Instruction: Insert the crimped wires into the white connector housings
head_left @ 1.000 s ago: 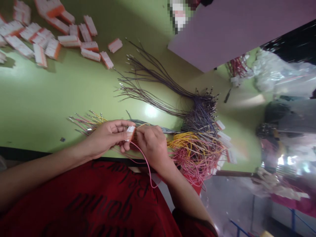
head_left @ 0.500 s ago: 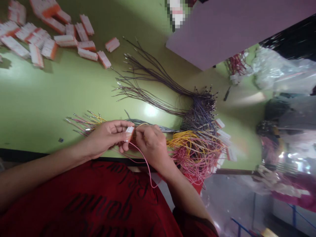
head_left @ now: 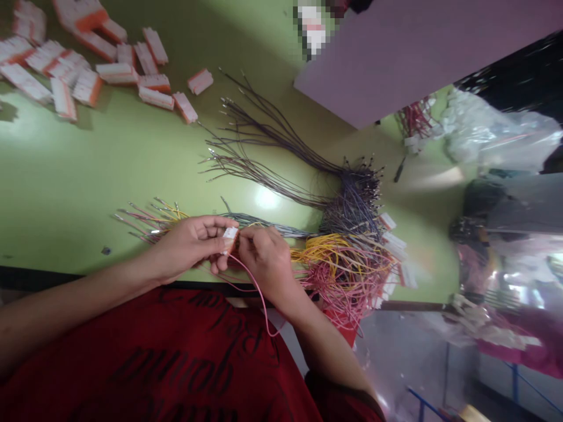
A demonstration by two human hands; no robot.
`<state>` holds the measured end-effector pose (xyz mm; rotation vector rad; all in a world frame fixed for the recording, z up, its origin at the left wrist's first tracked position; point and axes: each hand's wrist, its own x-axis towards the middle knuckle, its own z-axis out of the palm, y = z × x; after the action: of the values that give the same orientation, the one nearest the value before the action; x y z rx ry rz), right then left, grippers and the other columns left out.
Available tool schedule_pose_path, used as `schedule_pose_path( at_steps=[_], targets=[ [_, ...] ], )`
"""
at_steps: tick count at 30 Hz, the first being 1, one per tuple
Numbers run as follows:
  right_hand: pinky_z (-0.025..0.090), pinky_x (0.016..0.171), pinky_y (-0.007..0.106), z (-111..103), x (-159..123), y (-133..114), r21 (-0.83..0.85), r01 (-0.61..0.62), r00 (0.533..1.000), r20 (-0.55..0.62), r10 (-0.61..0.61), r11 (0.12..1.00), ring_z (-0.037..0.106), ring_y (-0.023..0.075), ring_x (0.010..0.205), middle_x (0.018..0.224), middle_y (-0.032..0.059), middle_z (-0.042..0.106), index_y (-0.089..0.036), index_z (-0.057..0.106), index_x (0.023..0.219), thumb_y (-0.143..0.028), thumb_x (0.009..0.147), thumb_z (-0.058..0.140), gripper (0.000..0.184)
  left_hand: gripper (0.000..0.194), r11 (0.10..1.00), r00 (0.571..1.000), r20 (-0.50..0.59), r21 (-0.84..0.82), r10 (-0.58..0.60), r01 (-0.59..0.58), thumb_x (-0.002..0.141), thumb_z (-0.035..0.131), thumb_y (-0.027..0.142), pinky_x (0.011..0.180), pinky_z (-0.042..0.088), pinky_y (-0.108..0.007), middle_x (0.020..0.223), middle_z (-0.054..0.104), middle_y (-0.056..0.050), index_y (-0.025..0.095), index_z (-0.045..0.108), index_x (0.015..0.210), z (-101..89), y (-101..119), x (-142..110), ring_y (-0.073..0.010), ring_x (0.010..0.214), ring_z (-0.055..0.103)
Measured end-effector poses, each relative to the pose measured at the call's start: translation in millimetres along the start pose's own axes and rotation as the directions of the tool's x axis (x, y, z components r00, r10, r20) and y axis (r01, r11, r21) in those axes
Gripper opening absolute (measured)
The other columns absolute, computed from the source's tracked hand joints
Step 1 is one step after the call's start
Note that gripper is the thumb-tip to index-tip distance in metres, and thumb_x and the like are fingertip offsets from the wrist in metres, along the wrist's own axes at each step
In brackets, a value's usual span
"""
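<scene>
My left hand (head_left: 191, 243) is closed around a small white and orange connector housing (head_left: 229, 235), held between thumb and fingers. A pink wire (head_left: 259, 288) runs out of the housing's lower end and loops down in front of the red shirt. Close against the housing's right side, my right hand (head_left: 269, 255) pinches a thin yellow wire, part of which shows above the knuckles. The wire's tip is hidden by the fingers. Beneath both hands lie bundled wires, with pink and yellow ends (head_left: 165, 212) showing past the left wrist and grey wires (head_left: 281, 224) beyond the right hand.
Loose white and orange housings (head_left: 116, 73) are scattered at the upper left. Dark wires (head_left: 281, 132) fan across the green table (head_left: 109, 158). A tangled wire pile (head_left: 347, 252) lies to the right. A purple panel (head_left: 396, 53) and clear plastic bags (head_left: 505, 129) stand at upper right.
My right hand has shifted slightly left, closer to the housing. The left hand keeps its hold almost unmoved. The view has turned a little.
</scene>
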<state>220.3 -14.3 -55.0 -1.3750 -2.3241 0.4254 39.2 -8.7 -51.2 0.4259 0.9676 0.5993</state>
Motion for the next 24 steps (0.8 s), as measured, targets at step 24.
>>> schedule_pose_path(
  at_steps=[24],
  targets=[
    [0.048,0.067,0.029,-8.0,1.8,-4.9,0.197,-0.2,0.979,0.071,0.189,0.96,0.064,0.0161,0.069,0.076,0.0041,0.073,-0.02,0.069,0.085,-0.02,0.093,0.052,0.019,0.037,0.999,1.0,-0.012,0.03,0.025,-0.025,0.075,0.076,0.026,0.043,0.04,-0.018,0.058,0.067,0.002,0.013,0.06,0.106,1.6,-1.6,0.5,-0.0104,0.049,0.059]
  ],
)
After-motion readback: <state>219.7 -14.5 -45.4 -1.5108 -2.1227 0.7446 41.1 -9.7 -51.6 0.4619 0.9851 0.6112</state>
